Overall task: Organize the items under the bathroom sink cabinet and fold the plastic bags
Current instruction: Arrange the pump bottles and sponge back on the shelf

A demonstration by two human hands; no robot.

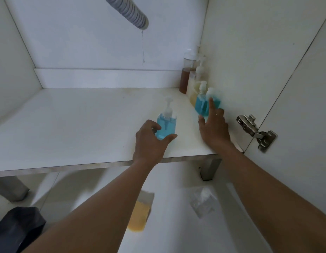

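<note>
Left hand point(149, 139) gripped bottle point(166, 123); it probably needed sliding upright into the row point(201, 105) the splayed right hand point(214, 130) touched.

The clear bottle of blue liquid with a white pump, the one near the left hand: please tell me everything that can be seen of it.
The clear plastic bottle of blue liquid is upright over the white cabinet floor, near the front edge and apart from the row of bottles along the right wall. It looks flat-sided and nearly full, with a white pump head on top and a thin tube visible inside. The left hand grips its lower part, thumb on one side, fingers on the other, and hides its base.
</note>
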